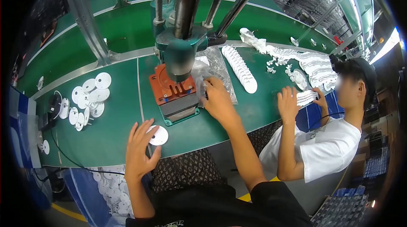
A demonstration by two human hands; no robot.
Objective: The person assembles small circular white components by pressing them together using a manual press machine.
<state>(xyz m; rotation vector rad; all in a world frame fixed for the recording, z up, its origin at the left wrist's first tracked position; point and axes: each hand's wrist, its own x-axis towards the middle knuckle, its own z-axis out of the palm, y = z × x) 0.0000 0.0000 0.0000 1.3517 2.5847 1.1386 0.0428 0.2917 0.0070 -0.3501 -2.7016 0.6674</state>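
Observation:
My left hand (142, 148) lies at the table's front edge, fingers spread and stretched out. Beside its fingers and thumb is a flat white disc (160, 136) with a small dark centre; the fingers overlap its left rim. My right hand (218, 100) is closed, fingers curled, at the right side of the press. Crumpled clear plastic (200, 83) shows at its fingertips, and the fingers seem to pinch it. A green hand press (183, 49) stands in front of me, its ram above an orange-red fixture (162, 83) on a dark block. No part shows clearly in the fixture.
White discs (91, 93) lie in a loose pile on the left. A row of overlapping white discs (239, 70) lies right of the press beside a clear bag (222, 72). A co-worker (326, 138) at the right handles white strips. A blue bin (85, 189) below holds white parts.

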